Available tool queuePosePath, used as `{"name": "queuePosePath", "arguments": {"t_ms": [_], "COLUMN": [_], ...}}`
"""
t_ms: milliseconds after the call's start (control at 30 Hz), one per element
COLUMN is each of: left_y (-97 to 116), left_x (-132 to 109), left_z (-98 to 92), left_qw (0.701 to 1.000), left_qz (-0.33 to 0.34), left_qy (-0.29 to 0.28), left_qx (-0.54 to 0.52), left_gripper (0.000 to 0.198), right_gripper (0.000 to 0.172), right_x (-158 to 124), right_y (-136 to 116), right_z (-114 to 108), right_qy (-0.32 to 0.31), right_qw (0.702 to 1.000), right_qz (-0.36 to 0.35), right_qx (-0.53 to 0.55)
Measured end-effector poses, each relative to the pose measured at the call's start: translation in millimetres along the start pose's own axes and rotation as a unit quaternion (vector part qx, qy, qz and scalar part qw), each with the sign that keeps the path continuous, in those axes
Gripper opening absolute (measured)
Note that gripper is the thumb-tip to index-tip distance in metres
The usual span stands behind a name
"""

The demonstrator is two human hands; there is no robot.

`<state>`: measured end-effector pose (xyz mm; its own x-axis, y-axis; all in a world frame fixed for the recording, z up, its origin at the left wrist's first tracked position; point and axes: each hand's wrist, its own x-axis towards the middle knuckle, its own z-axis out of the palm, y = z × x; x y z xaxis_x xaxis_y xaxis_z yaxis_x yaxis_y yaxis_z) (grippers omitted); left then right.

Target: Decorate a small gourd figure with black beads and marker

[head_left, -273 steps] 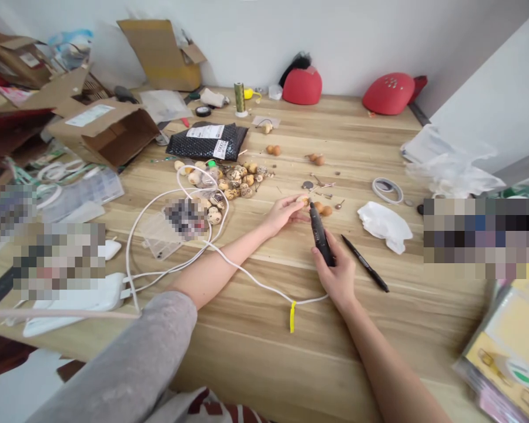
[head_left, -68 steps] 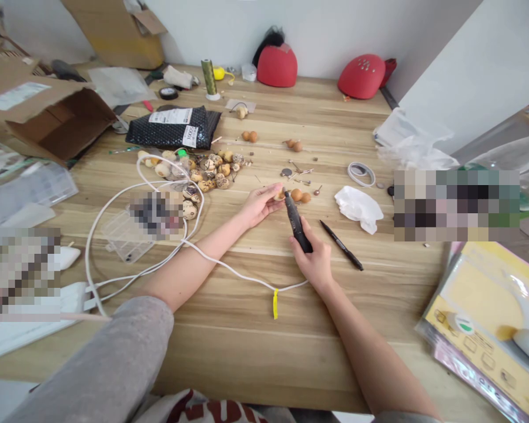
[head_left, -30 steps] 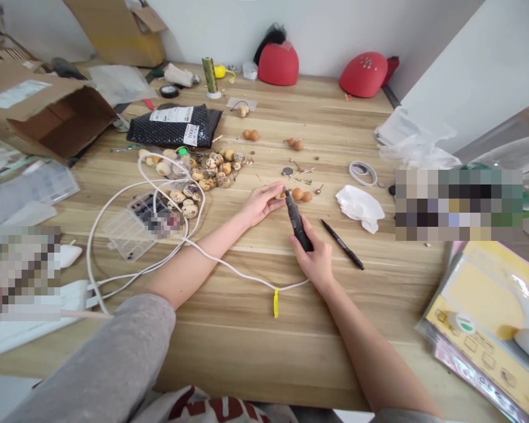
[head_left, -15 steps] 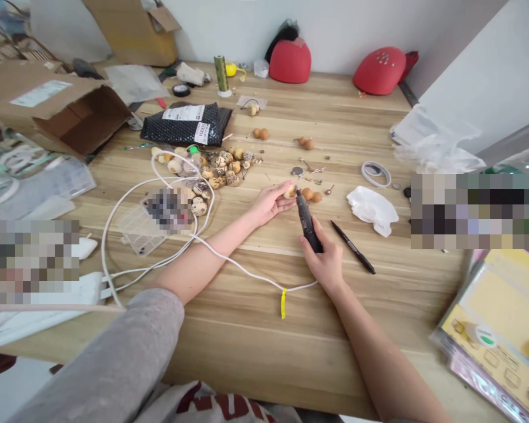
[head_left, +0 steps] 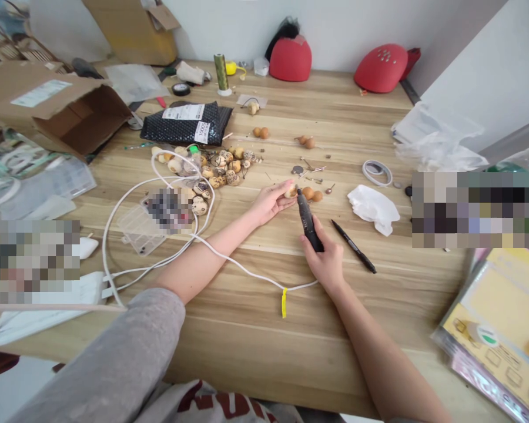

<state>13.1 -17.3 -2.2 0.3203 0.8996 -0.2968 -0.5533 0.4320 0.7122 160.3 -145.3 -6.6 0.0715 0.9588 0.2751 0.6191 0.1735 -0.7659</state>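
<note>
My left hand [head_left: 271, 203] is closed on a small pale gourd [head_left: 292, 192], pinching it between thumb and fingers just above the table. Wrapped around a black rotary tool [head_left: 309, 226], my right hand [head_left: 327, 258] points its tip at the gourd; whether tip and surface touch is too small to tell. A white cord [head_left: 255, 275] with a yellow tag [head_left: 284, 303] runs from near the right hand to the left. Right behind the held gourd lies a brown gourd [head_left: 308, 193]. A black pen [head_left: 354, 246] rests beside the right hand.
Several patterned gourds [head_left: 220, 167] are heaped left of centre, near looped cord and a clear compartment box [head_left: 141, 229]. A black parcel [head_left: 187, 123] and cardboard box [head_left: 70, 111] stand behind. At right are a tape roll [head_left: 377, 173], crumpled white plastic [head_left: 373, 209] and yellow packets [head_left: 502, 311].
Both hands keep their places, with the tool still held against or close to the gourd. Only a very slight shift of the whole view shows.
</note>
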Motion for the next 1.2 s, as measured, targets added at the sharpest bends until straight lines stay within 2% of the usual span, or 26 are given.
{"name": "queuePosePath", "arguments": {"t_ms": [267,433,567,767,900,1067,1200], "left_y": [0.2,1.4,1.7,1.6,1.5,1.8,2.3], "left_x": [0.4,-0.1,-0.9,0.1,0.2,-1.3,-2.3], "left_z": [1.3,2.6,2.8,1.9,2.1,3.3,4.1], "left_qw": [1.000,1.000,1.000,1.000,1.000,1.000,1.000], "left_qz": [0.004,-0.002,0.005,-0.008,-0.002,-0.007,0.000], "left_qy": [0.002,0.017,0.002,0.018,0.002,0.013,0.002], "left_qx": [0.008,0.009,0.011,0.014,0.015,0.008,0.017], "left_gripper": [0.017,0.017,0.015,0.017,0.017,0.016,0.017], "right_gripper": [0.055,0.056,0.054,0.056,0.054,0.055,0.054], "right_x": [1.4,2.0,1.3,1.3,1.2,1.2,1.3], "right_y": [0.4,-1.3,-2.4,0.0,0.3,0.5,0.6], "right_z": [0.6,-0.4,-0.3,1.0,1.0,1.0,1.2], "right_qy": [-0.015,0.002,-0.018,0.006,-0.009,0.010,-0.008], "right_qw": [1.000,1.000,1.000,1.000,1.000,1.000,1.000], "right_qz": [-0.007,0.005,-0.012,-0.010,-0.016,-0.006,-0.017], "right_qx": [0.001,-0.001,0.007,0.003,0.000,-0.008,-0.007]}}
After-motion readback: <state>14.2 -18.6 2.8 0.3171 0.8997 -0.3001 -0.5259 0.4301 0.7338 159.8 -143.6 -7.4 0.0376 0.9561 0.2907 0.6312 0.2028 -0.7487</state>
